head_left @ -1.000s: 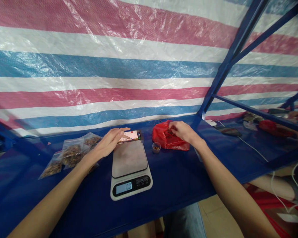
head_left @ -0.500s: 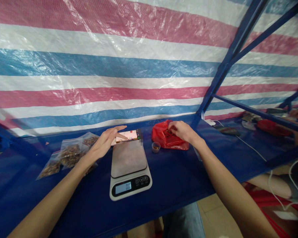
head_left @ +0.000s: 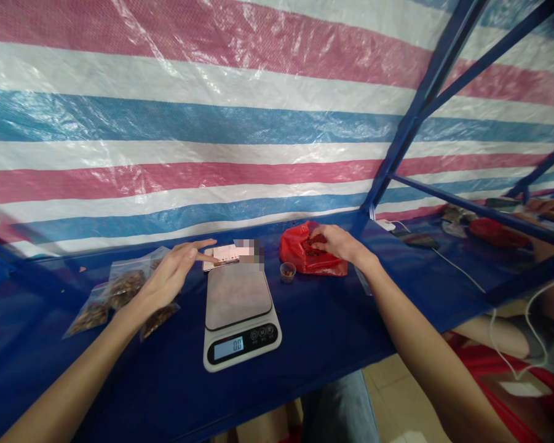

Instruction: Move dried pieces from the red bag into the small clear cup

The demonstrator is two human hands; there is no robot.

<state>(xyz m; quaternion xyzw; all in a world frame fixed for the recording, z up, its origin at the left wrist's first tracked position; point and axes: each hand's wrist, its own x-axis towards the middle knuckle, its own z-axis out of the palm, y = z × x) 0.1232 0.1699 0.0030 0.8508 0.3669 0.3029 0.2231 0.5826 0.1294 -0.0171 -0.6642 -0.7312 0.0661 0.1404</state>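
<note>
A white kitchen scale [head_left: 240, 314] with a steel plate sits on the blue table surface [head_left: 332, 332]; its display reads 0.0. My left hand [head_left: 168, 277] hovers just left of the scale, fingers spread, tips by a small flat card-like object [head_left: 224, 255] lying behind the scale. My right hand [head_left: 334, 242] rests on a crumpled red plastic bag [head_left: 299, 253], fingers pinched into its top. A tiny brown cup [head_left: 287, 271] stands between scale and bag.
Several clear zip bags of brown pieces [head_left: 120, 292] lie at the left. A striped tarp [head_left: 212, 123] walls the back. Blue frame bars [head_left: 410, 123] rise at right. Another person's hand [head_left: 553, 209], a white cable [head_left: 456, 271] and items lie far right.
My left hand has drawn back leftward off the flat object behind the scale. My right hand stays on the red bag. The view has shifted slightly.
</note>
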